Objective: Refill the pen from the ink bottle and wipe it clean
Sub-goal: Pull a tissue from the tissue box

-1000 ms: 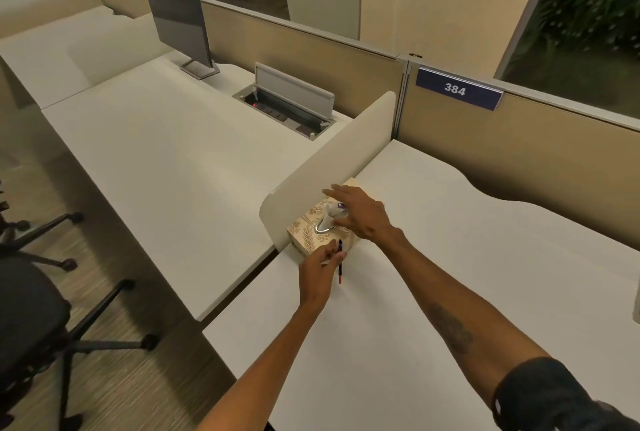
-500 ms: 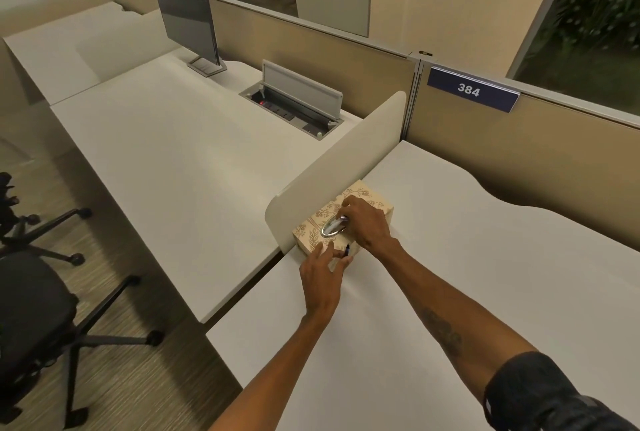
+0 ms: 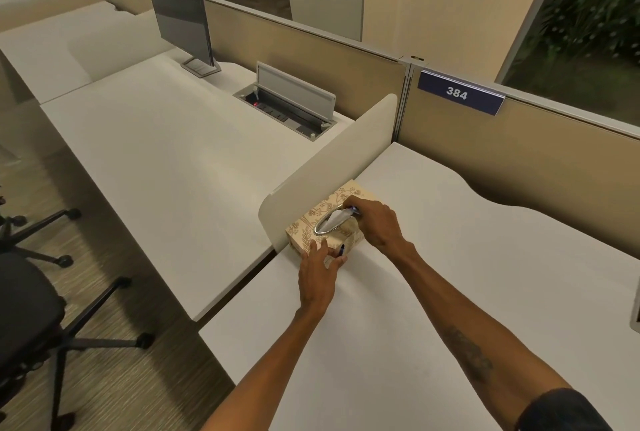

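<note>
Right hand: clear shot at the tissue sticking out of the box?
Probably yes. The right hand is already at the tissue box slot, fingers on the white tissue. Nothing covers the slot; the left hand steadies the box's near end, below it.

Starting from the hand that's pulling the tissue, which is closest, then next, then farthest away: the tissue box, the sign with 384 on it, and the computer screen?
From the right hand:
1. Tissue box: right under it, beside the white divider.
2. 384 sign: on the partition behind the desk, back and to the right.
3. Computer screen: far back left, on the next desk.
</note>
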Demonstrator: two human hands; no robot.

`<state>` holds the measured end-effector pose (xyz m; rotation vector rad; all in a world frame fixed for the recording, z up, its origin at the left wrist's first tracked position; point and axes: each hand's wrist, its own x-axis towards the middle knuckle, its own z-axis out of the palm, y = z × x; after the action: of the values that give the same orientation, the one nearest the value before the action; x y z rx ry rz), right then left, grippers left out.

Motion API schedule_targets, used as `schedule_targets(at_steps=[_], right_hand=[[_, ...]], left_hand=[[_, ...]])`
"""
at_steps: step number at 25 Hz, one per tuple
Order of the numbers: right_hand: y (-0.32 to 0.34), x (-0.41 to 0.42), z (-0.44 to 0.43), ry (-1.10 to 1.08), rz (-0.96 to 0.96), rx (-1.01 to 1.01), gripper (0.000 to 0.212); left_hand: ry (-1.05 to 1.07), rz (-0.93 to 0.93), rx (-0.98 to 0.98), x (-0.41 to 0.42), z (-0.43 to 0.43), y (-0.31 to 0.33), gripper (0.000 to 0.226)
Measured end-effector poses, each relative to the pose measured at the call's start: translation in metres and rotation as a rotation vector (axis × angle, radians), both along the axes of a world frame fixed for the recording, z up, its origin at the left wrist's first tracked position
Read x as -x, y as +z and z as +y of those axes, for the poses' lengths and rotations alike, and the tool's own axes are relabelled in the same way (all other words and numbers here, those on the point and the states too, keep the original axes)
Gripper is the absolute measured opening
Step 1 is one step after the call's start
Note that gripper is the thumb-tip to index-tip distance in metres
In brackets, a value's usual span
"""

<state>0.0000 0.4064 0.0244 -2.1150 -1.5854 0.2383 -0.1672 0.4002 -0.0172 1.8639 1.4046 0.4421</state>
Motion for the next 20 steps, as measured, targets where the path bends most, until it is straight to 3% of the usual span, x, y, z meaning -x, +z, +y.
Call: schedule_targets(at_steps=[6, 11, 14, 15, 17, 20], right_hand=[[0.028, -0.002, 0.002, -0.226, 0.236, 0.102, 0.031], [0.043, 0.018, 0.035, -0.219, 0.007, 0.191, 0.033], [0.038, 0.025, 0.049, -0.093, -0.084, 0.467, 0.061], [0.033, 0.027, 0.050, -0.066, -0.146, 0.506, 0.061], [0.025, 0.029, 0.049, -0.051, -0.254, 0.457, 0.039], [0.022, 0.029, 0.043, -0.069, -0.287, 0.337, 0.021]], left_hand=[[-0.008, -0.034, -0.018, 0.003, 0.000, 0.001, 0.042], [0.005, -0.043, -0.016, 0.002, -0.002, 0.004, 0.042], [0.012, -0.051, -0.021, 0.003, -0.001, 0.002, 0.047], [0.015, -0.055, -0.023, 0.003, 0.000, 0.002, 0.047], [0.022, -0.065, -0.025, 0.003, 0.001, 0.000, 0.045], [0.030, -0.050, -0.033, 0.003, 0.001, 0.000, 0.044]])
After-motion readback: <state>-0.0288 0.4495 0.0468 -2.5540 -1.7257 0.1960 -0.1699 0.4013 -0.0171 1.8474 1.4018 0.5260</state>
